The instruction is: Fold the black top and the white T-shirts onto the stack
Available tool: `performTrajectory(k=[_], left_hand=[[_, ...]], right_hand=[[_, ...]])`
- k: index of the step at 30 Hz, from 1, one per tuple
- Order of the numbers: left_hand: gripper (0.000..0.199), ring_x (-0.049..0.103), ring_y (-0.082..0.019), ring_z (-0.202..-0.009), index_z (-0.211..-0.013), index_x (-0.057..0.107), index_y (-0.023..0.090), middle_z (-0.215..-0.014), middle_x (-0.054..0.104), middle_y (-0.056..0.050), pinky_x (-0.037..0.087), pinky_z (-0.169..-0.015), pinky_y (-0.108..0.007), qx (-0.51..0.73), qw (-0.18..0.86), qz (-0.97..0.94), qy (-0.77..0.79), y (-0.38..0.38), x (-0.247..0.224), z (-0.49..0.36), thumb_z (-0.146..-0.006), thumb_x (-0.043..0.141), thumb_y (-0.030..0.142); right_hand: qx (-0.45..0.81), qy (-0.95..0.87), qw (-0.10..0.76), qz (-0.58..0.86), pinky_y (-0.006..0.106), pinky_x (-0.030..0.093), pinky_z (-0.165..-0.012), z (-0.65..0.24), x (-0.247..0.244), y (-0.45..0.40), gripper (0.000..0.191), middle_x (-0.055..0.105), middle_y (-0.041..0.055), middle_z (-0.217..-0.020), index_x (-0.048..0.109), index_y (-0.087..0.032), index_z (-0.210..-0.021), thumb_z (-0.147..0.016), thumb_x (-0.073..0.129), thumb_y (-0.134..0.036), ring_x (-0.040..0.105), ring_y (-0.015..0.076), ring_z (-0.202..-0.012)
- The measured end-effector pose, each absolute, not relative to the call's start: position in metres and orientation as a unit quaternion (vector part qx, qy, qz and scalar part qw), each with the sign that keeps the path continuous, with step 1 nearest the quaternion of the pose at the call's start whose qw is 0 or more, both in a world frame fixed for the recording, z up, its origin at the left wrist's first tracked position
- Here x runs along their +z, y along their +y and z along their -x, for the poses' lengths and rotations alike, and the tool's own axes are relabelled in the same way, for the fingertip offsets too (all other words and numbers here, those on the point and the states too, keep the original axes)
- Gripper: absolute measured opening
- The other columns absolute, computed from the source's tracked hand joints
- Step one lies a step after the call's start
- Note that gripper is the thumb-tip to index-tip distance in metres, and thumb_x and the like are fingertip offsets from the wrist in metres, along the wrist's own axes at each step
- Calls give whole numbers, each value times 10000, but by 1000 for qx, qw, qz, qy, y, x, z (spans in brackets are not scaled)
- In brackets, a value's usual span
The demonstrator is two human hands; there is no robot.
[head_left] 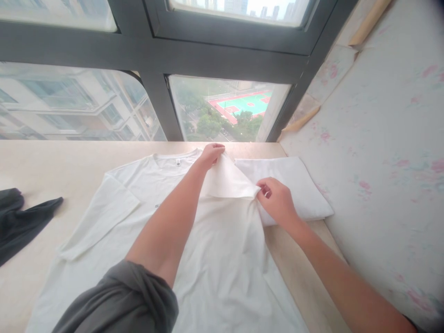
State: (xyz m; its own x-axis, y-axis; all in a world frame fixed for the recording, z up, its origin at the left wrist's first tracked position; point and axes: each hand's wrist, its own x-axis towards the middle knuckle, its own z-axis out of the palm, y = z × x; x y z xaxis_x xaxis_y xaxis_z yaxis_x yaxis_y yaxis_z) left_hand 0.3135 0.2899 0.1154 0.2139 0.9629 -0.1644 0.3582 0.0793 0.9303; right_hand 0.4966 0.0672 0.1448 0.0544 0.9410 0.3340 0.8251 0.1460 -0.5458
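A white T-shirt (222, 240) lies spread out, its collar toward the window and its left-side sleeve folded over the chest. My left hand (212, 155) pinches the shirt at the shoulder near the collar. My right hand (275, 196) grips the hem corner of the other sleeve (231, 180), which lies over the shirt body between the two hands. My left forearm covers part of the small dark print on the chest. Just right of the shirt, partly behind my right hand, is a folded white cloth (294, 180).
Dark cloth (27, 222) lies at the far left of the pale surface (65, 162). A grey-framed window (152, 60) rises behind the shirt. Along the right side stands a wall (385, 152) with flowered, peeling wallpaper.
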Motion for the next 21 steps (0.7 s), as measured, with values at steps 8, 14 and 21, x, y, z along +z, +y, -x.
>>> performTrajectory(k=[8,14,21], left_hand=[[489,564,-125,-618,-1232,611,135,-912,665,-83,475,-641,-292,307,476,-617,546,287,107,-331,-747,619,195],[456,637,-194,-973,-1260,569,160,-1161,663,-117,499,-878,-334,306,357,-673,570,268,118,-314,-804,566,179],[491,400,-324,-1379,-1340,540,160,-1428,514,-166,243,-1176,-514,255,191,-729,606,166,122,-222,-873,549,314]], right_hand=[[48,-705,185,683,275,369,-637,-499,137,62,148,680,28,-875,630,-230,-868,-806,528,-143,619,195,-856],[119,-697,201,678,263,402,-723,-508,143,64,251,693,27,-966,640,-211,-963,-790,495,-101,624,169,-866],[226,-623,203,720,272,423,-741,-514,153,82,230,726,16,-896,669,-230,-984,-926,468,-324,652,182,-855]])
